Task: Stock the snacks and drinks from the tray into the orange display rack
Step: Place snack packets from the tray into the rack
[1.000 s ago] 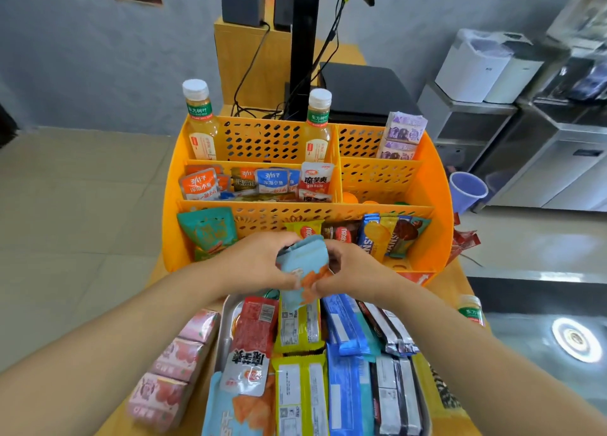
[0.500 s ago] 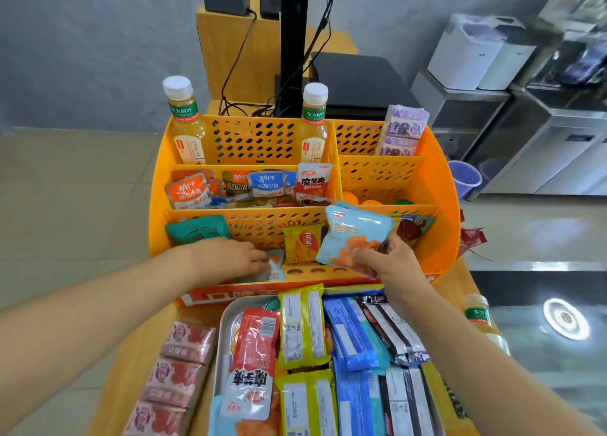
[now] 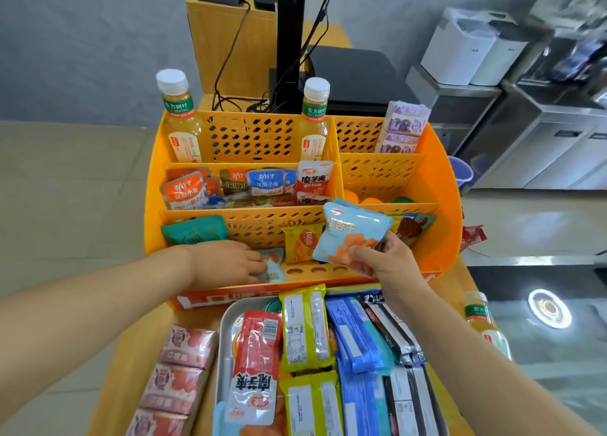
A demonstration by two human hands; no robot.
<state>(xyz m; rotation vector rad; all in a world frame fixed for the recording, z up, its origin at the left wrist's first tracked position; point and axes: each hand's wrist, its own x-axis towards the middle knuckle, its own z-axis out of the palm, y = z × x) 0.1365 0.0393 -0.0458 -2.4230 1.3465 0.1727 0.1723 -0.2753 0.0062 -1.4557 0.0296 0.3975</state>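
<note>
Rack [image 3: 440, 186], orange, 12 o'clock of tray [image 3: 226, 324]: left hand [image 3: 226, 265] fingers flat on small blue packet [image 3: 274, 265] in front row; right hand [image 3: 384, 265] pinching light-blue snack pouch [image 3: 348, 232].

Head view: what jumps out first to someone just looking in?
The orange display rack fills the middle, with two tea bottles upright in its back row. The right hand holds a light-blue snack pouch over the front row, while the left hand touches another there. Below, the tray lies packed with wrapped snacks.
</note>
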